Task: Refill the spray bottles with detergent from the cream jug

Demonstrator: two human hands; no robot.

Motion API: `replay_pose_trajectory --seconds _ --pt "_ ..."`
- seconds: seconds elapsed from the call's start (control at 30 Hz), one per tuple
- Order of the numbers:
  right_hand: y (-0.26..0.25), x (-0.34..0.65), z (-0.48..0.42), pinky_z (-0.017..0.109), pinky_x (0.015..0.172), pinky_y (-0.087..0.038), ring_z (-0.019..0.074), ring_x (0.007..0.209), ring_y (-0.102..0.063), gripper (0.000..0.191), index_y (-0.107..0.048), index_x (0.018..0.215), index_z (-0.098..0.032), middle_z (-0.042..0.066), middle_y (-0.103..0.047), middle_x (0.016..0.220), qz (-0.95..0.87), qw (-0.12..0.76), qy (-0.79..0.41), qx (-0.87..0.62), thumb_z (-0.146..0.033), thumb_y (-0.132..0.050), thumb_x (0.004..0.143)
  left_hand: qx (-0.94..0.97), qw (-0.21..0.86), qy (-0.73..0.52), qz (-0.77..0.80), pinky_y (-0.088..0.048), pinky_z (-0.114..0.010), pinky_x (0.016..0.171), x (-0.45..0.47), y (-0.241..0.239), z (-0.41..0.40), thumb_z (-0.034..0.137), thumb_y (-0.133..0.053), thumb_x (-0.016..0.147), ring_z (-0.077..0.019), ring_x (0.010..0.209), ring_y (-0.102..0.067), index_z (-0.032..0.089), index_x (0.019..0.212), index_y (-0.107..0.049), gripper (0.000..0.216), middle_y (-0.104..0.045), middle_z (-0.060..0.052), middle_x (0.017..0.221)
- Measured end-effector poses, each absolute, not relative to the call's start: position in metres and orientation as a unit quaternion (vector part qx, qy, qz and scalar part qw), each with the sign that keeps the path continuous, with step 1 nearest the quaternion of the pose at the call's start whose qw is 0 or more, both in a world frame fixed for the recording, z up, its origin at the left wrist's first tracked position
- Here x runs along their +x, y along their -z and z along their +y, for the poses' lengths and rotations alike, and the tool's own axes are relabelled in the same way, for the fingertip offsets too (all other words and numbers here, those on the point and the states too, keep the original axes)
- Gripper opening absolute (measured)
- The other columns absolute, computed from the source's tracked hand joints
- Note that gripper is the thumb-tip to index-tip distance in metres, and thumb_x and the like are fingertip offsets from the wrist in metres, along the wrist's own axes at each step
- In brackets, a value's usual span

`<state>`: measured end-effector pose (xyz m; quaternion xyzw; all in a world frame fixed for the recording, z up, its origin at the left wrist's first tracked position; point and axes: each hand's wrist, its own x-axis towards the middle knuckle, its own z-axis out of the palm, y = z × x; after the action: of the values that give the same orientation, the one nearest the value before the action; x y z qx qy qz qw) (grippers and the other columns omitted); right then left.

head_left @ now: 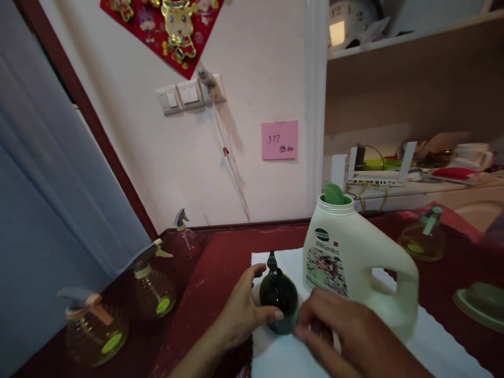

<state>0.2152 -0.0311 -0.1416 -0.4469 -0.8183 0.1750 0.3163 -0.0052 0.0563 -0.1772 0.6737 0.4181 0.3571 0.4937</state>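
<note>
My left hand (248, 304) is wrapped round the side of a small, round, dark green spray bottle (280, 302), its thumb across the front. The bottle stands upright on a white cloth (275, 357), its narrow dark spray head pointing up. Close by the bottle's lower right side, my right hand (338, 325) is curled with its fingers pressed together. A pale edge shows beneath those fingers, too hidden to name. Just behind the right hand stands a large pale green detergent jug (366, 262) with a green pouring spout in its neck.
Left on the dark red table (220, 268) stand several clear spray bottles, one with an orange trigger (96, 336). Another spray bottle (423, 236) and a pale green dish-like object (482, 304) are at the right. A white router (376, 178) sits on the shelf behind.
</note>
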Motion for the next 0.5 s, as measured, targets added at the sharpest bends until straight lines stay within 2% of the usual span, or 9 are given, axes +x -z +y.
replay_pose_trajectory --seconds 0.1,0.17,0.23,0.33,0.5 --pt "0.127 0.223 -0.012 0.034 0.073 -0.054 0.0221 0.087 -0.066 0.021 -0.064 0.106 -0.025 0.006 -0.068 0.1 -0.759 0.411 -0.144 -0.484 -0.04 -0.053 0.095 0.682 0.475 -0.365 0.42 -0.037 -0.055 0.109 -0.005 0.181 0.054 0.033 -0.096 0.049 -0.0404 0.128 -0.05 0.019 0.134 -0.055 0.095 -0.056 -0.017 0.137" --pt "0.126 0.22 0.001 0.039 0.085 -0.054 0.0259 0.105 -0.064 0.032 -0.063 0.119 -0.026 0.009 -0.065 0.118 -0.746 0.427 -0.149 -0.489 -0.041 -0.059 0.091 0.687 0.469 -0.368 0.415 -0.036 -0.057 0.109 -0.003 0.182 0.051 0.033 -0.098 0.044 -0.0422 0.128 -0.049 0.02 0.134 -0.055 0.101 -0.056 -0.017 0.136" --pt "0.13 0.212 0.014 0.045 0.097 -0.049 0.0281 0.116 -0.058 0.04 -0.061 0.124 -0.025 0.009 -0.062 0.126 -0.748 0.418 -0.171 -0.487 -0.041 -0.062 0.087 0.693 0.455 -0.369 0.42 -0.035 -0.059 0.109 0.002 0.186 0.047 0.032 -0.099 0.04 -0.0426 0.127 -0.049 0.02 0.135 -0.054 0.106 -0.056 -0.017 0.136" --pt "0.139 0.2 0.03 0.048 0.099 -0.044 0.0287 0.115 -0.056 0.038 -0.063 0.12 -0.024 0.008 -0.063 0.12 -0.764 0.393 -0.192 -0.473 -0.037 -0.064 0.084 0.703 0.422 -0.37 0.438 -0.037 -0.056 0.109 0.009 0.195 0.045 0.027 -0.099 0.037 -0.0404 0.127 -0.049 0.02 0.137 -0.053 0.11 -0.055 -0.017 0.137" --pt "0.15 0.193 0.043 0.038 0.082 -0.045 0.0235 0.094 -0.058 0.02 -0.065 0.103 -0.022 0.005 -0.063 0.101 -0.774 0.384 -0.198 -0.462 -0.036 -0.058 0.092 0.721 0.394 -0.364 0.439 -0.039 -0.051 0.109 0.013 0.202 0.047 0.029 -0.1 0.037 -0.0375 0.126 -0.051 0.021 0.135 -0.054 0.109 -0.057 -0.015 0.137"
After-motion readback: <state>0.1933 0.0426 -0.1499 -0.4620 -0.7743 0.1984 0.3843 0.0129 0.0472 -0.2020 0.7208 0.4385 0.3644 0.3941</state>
